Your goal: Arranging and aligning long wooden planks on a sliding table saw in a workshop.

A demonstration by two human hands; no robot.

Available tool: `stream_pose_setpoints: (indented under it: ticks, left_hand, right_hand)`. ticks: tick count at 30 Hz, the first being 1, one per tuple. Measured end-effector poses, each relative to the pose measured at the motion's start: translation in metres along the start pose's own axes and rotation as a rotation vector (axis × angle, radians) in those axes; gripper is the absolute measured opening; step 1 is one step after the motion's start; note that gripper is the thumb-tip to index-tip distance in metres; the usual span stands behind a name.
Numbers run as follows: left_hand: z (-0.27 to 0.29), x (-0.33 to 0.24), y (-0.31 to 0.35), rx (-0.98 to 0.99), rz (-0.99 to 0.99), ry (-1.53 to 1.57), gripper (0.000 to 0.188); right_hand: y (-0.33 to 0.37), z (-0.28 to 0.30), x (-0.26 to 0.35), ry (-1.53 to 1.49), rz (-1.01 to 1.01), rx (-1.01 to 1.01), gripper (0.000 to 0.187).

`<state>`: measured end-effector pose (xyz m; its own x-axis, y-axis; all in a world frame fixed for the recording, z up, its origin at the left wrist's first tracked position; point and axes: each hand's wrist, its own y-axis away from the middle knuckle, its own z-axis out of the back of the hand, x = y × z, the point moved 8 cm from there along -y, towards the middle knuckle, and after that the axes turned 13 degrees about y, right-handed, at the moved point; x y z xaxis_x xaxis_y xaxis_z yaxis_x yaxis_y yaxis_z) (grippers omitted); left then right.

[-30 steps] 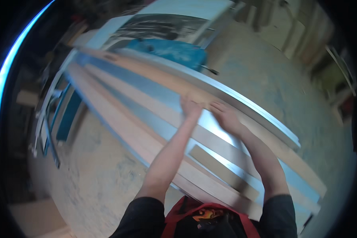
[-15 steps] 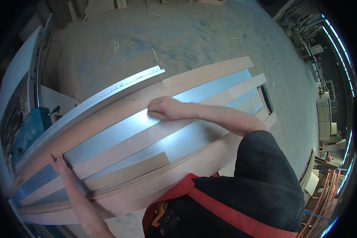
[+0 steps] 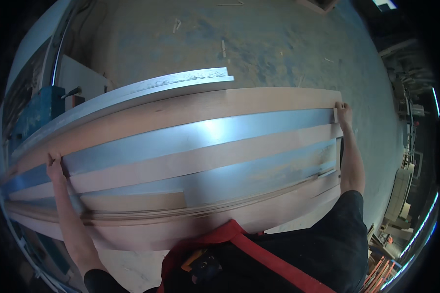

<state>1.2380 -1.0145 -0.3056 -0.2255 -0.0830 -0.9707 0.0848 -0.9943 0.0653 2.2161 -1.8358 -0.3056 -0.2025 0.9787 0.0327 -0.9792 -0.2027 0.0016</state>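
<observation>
A long pale wooden board [image 3: 171, 111] lies across a shiny metal table [image 3: 200, 134], alongside a straight metal fence [image 3: 176, 83]. At the board's near edge on the left, my left hand [image 3: 55, 166] is closed, its fingertips on the wood. My right hand [image 3: 344, 115] is closed at the board's right end, fingers curled over the corner. Parallel to it and nearer lies a second wooden strip [image 3: 205, 155], with bare metal between the two. Both forearms reach over the nearer boards.
A shorter strip [image 3: 137, 201] and a layered stack of long boards [image 3: 215, 224] lie closest to my body. Blue machine housing [image 3: 44, 110] stands at the far left, beside the fence. Wood scraps [image 3: 176, 25] are scattered on the floor beyond.
My right hand has moved from the middle of the table to the far board's right end. My left hand remains at its left part. The view has turned and shifted right.
</observation>
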Motion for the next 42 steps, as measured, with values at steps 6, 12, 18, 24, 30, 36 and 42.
stream_pose_setpoints:
  ticks: [6,12,18,24,30,36,42]
  left_hand:
    - [-0.029,-0.041,0.013,-0.028,-0.124,-0.268,0.071]
    - [-0.060,-0.060,0.037,-0.084,-0.153,0.007,0.072]
    - [-0.024,-0.052,0.068,-0.246,-0.237,-0.171,0.072]
    - [-0.180,-0.057,0.193,-0.011,-0.147,-0.229,0.088]
    - [-0.195,-0.047,0.174,0.053,-0.105,-0.216,0.093]
    - [-0.124,-0.058,0.133,-0.033,-0.132,-0.365,0.093]
    - [-0.109,-0.053,0.107,-0.038,-0.132,-0.367,0.093]
  right_hand:
    - [-0.028,-0.005,-0.088,-0.217,0.023,0.073,0.060]
    - [0.009,0.010,-0.131,-0.123,-0.008,0.028,0.045]
    - [0.035,-0.038,-0.071,-0.153,-0.006,0.271,0.056]
    - [0.011,-0.014,-0.180,-0.137,-0.054,0.135,0.052]
    - [-0.005,0.050,-0.200,0.005,0.054,-0.029,0.041]
    - [0.110,0.033,0.002,0.020,0.225,-0.052,0.036]
    - [0.127,0.038,0.034,0.000,0.377,-0.013,0.034]
